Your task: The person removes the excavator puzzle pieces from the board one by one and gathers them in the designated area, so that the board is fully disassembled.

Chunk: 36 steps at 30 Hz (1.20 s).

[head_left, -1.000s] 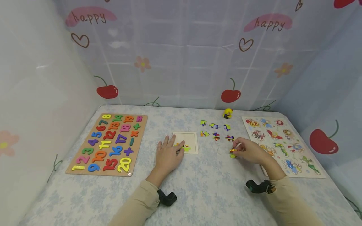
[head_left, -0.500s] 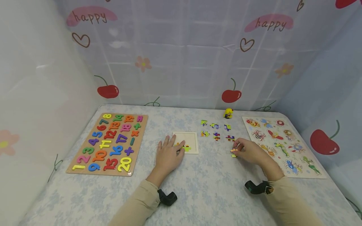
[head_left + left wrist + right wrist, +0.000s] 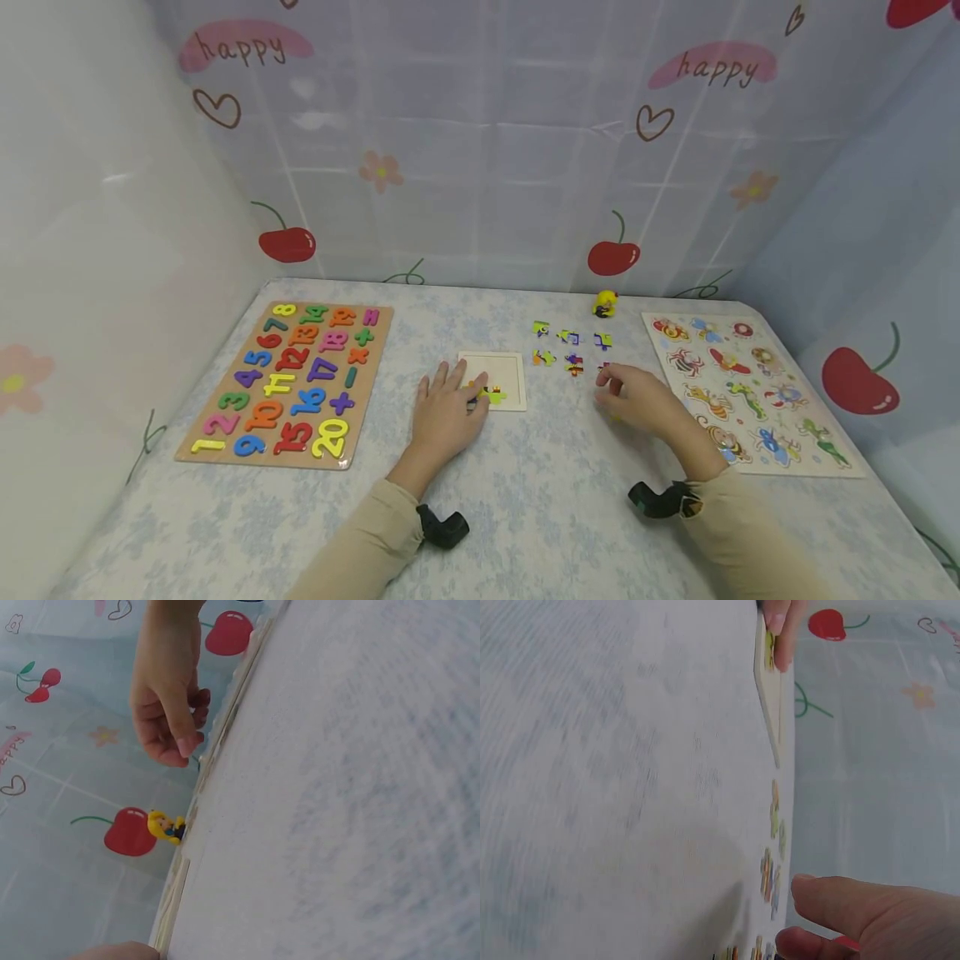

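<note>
In the head view my left hand [image 3: 447, 412] lies with its fingers spread over the left side of a small square wooden puzzle tray [image 3: 512, 360]. Its fingertips touch the jigsaw pieces [image 3: 495, 395] along the tray's lower part and partly cover them. My right hand [image 3: 647, 402] hovers right of the tray, thumb and index apart with nothing visible between them in the right wrist view. Beneath it a yellow-edged bit of a jigsaw piece peeps out, mostly hidden. Loose pieces lie just beyond that hand, among them a purple-and-red piece [image 3: 574, 365] and a green-and-orange one [image 3: 543, 357].
A number board [image 3: 283, 392] lies at the left, and an insect picture board [image 3: 750, 392] at the right, partly behind my right forearm. Towards the back edge stands a small yellow figurine [image 3: 604, 304]. A patterned curtain [image 3: 487, 167] hangs behind the table.
My right hand has let go of the jigsaw piece it pinched and shifted slightly left, now covering part of the striped piece beyond. The left hand has kept its place on the tray.
</note>
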Each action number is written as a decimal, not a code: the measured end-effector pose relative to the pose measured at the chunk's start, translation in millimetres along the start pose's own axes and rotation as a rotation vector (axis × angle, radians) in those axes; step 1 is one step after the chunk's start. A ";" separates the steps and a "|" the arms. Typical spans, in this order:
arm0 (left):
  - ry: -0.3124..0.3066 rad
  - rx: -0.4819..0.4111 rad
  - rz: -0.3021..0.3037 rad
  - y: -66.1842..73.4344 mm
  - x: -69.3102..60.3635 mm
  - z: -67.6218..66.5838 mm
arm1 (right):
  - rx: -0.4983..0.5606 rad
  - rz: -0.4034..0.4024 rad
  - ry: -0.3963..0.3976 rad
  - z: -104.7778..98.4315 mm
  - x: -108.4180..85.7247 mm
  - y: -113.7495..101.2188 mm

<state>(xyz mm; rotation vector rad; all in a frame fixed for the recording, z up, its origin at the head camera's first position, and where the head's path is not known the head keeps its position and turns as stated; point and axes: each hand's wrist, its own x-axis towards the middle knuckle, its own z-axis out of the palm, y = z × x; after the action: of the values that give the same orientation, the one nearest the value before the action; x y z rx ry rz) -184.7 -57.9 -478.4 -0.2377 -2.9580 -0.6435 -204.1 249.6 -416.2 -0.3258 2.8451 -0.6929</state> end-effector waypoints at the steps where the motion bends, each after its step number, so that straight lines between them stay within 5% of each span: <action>1: -0.005 0.003 -0.005 -0.5 0.2 0.2 | 0.009 -0.011 0.003 2.4 1.6 -5.5; 15: 0.031 -0.009 -0.097 -7.3 2.2 -0.6 | -0.017 -0.176 0.003 44.1 30.6 -69.4; 25: 0.018 0.016 -0.093 -7.8 1.6 -0.9 | -0.091 -0.261 0.031 67.1 43.2 -100.3; 36: 0.029 0.038 -0.089 -8.8 1.3 0.4 | -0.050 -0.213 0.037 77.8 50.5 -104.9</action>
<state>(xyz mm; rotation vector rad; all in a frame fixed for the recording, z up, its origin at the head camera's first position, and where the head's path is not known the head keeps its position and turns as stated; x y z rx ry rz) -187.6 -65.4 -482.1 -0.0928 -2.9636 -0.5950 -216.5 112.5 -441.3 -0.6375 2.8933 -0.6724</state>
